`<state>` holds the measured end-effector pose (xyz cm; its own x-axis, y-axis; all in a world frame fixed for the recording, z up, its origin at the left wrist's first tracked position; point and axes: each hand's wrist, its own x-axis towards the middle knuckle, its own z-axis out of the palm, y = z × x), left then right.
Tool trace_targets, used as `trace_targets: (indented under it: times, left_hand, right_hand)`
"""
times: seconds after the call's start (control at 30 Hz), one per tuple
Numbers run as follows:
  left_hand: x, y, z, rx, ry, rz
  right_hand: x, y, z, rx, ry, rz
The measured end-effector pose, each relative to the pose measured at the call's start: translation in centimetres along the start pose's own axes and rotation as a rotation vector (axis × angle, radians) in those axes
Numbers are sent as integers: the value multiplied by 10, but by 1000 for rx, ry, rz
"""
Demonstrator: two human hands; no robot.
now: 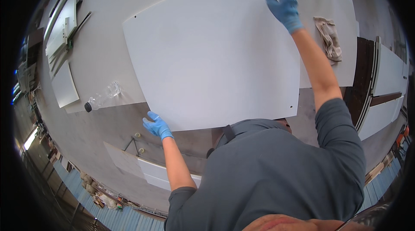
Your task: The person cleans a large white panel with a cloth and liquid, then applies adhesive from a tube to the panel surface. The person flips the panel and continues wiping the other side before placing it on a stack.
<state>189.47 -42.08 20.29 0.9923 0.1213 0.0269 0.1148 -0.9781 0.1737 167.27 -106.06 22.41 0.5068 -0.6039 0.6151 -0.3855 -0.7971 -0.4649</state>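
A large white panel (212, 58) lies flat in front of me, with a small dark hole near its far left corner and another near its near right corner. My left hand (158, 126), in a blue glove, is at the panel's near left corner. Its fingers are apart and hold nothing; whether they touch the edge I cannot tell. Stretched far forward, my right hand (283, 6) wears a blue glove too. It is over or just beside the panel's far right part, fingers extended, thumb apart, with nothing in it.
A crumpled beige cloth (329, 39) lies right of the panel. On the left, a clear plastic bottle (103, 96) with a black cap lies on its side on the table (101, 54). White boards (65, 28) are piled at far left. More panels (384, 75) stand at right.
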Motion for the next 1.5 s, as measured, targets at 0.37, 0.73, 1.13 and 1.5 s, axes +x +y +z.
trace_targets:
  times: [0.37, 0.73, 1.13, 1.5]
  left_hand:
    - [31, -29, 29, -603, -423, -447]
    - [37, -50, 40, -843, -596, -368]
    - [36, -52, 29, -838, -637, -333]
    - [27, -43, 36, -744, -491, -191]
  right_hand:
    - [-247, -84, -177, -278, -179, 452]
    - [-126, -154, 3, -375, -352, 84]
    - [-198, -346, 39, 442, -620, 32]
    - [-79, -190, 26, 19, -792, 1205]
